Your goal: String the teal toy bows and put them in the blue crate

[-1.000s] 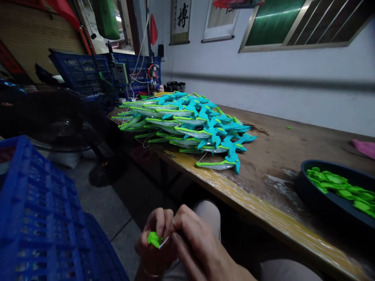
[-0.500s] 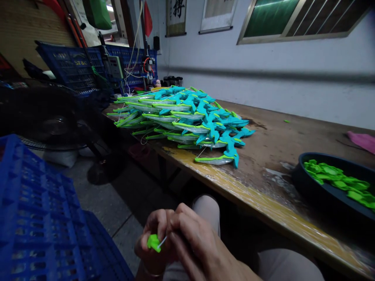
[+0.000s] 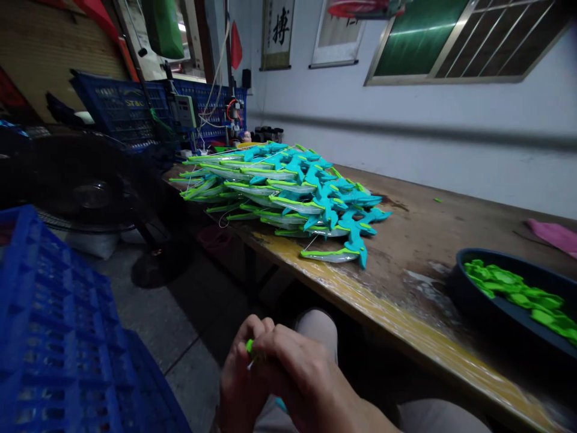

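Low in front of my lap, my left hand (image 3: 241, 379) and my right hand (image 3: 300, 364) are closed and pressed together. Between them shows a small bright green plastic piece (image 3: 249, 346), pinched in the fingers of my left hand. A short white string end (image 3: 251, 364) sticks out just below it. The fingers of my right hand curl over the same spot; what they grip is hidden. Under my hands, a bit of teal plastic (image 3: 280, 403) peeks out. Teal and green toy bows (image 3: 315, 192) lie piled on the table beyond.
The wooden table (image 3: 419, 240) has a film-wrapped front edge. On its right stands a dark round tub (image 3: 460, 264) of green plastic parts (image 3: 518, 288), with a pink cloth (image 3: 554, 234) behind. Blue crates (image 3: 58, 325) stand close on my left, near a dark floor fan (image 3: 90, 192).
My hands have come closer together and turned, so the green piece sits higher and mostly hidden between the fingers. The head view has tilted slightly upward.
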`<state>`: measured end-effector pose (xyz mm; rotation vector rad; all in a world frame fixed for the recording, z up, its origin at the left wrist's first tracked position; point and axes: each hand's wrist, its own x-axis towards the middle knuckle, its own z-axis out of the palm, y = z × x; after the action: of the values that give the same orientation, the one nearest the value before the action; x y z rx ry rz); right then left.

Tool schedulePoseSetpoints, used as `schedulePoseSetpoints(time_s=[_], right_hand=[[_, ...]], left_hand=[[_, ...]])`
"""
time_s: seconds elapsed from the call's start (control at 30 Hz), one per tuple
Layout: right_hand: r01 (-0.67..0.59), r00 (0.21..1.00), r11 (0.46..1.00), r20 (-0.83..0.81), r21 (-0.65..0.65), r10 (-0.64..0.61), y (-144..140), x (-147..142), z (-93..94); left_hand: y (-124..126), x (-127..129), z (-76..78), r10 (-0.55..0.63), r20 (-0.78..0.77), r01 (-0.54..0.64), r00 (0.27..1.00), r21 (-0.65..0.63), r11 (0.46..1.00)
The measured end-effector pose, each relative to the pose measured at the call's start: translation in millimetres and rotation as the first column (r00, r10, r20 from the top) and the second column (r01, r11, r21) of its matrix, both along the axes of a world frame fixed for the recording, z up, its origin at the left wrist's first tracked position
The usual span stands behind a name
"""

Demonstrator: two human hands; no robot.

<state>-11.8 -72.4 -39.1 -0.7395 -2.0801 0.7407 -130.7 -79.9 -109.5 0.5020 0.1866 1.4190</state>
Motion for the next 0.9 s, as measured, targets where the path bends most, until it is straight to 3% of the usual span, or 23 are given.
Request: schedulePoseSetpoints(time_s=[0.1, 0.23, 0.33, 0.43, 0.57, 0.63, 0.7, 0.77, 0.83, 0.9], right_hand=[[0.081, 0.983, 0.97, 0.14, 0.229, -0.116, 4, 0, -4.6], [0.106, 0.94, 0.868, 0.235, 0.485, -0.247, 10, 0, -11.4], [0.137, 0.893, 0.802, 0.277, 0.582, -0.353, 17, 1, -12.1], [0.169, 0.893, 0.788, 0.246, 0.592, -0.376, 31, 5, -3.2], [0.401, 0.861, 0.786, 0.098, 0.472, -0.498, 54, 12, 12.5], [0.454, 0.868, 0.845, 0.074, 0.283, -0.491, 57, 17, 13.0], [0.389, 0.914, 0.92, 0.1, 0.056, -0.393, 51, 23, 6.3], [0.294, 0.952, 0.95, 0.128, -0.107, -0.28, 40, 29, -4.5], [0.228, 0.97, 0.956, 0.129, -0.185, -0.207, 29, 35, -15.1], [0.189, 0.98, 0.965, 0.099, -0.182, -0.173, 22, 38, -22.5]], left_hand=[[0, 2, -0.2, -0.006, -0.009, 0.006, 1.0, -0.041, 0.999], [-4, 3, -6.3, -0.008, -0.092, -0.01, 0.996, -0.191, 0.982], [-6, 6, -9.5, -0.007, -0.163, -0.045, 0.987, -0.313, 0.949], [-3, 12, -8.8, 0.029, -0.276, -0.121, 0.961, -0.324, 0.938], [2, 19, -5.3, 0.009, -0.37, -0.124, 0.929, -0.288, 0.95], [3, 20, -5.1, -0.039, -0.383, -0.075, 0.923, -0.278, 0.958], [5, 19, -6.5, -0.047, -0.396, -0.069, 0.917, -0.273, 0.96], [6, 18, -8.9, -0.032, -0.421, -0.096, 0.906, -0.278, 0.956], [6, 17, -11.5, -0.013, -0.44, -0.126, 0.898, -0.285, 0.95], [5, 17, -14.2, -0.017, -0.437, -0.132, 0.899, -0.309, 0.942]])
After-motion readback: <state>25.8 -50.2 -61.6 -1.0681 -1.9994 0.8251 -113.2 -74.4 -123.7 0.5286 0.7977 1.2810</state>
